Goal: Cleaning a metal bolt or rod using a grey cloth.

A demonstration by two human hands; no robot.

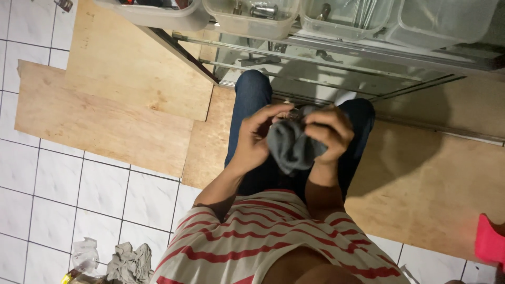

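A grey cloth (290,144) is bunched between both hands, held in front of the person's jeans-clad legs (252,100). The left hand (255,138) curls round its left side, fingers bent over the top edge and pressed on the fabric. The right hand (329,132) clenches the cloth from the right, fingers folded tight over it. Something small and metallic shows between the fingertips, too hidden to identify. Beyond the hands, clear plastic containers (251,16) with metal parts sit on a metal-framed rack (336,50). Under the hands lie plywood sheets (115,110) on white floor tiles (58,184); crumpled rags (129,263) lie well to the left.
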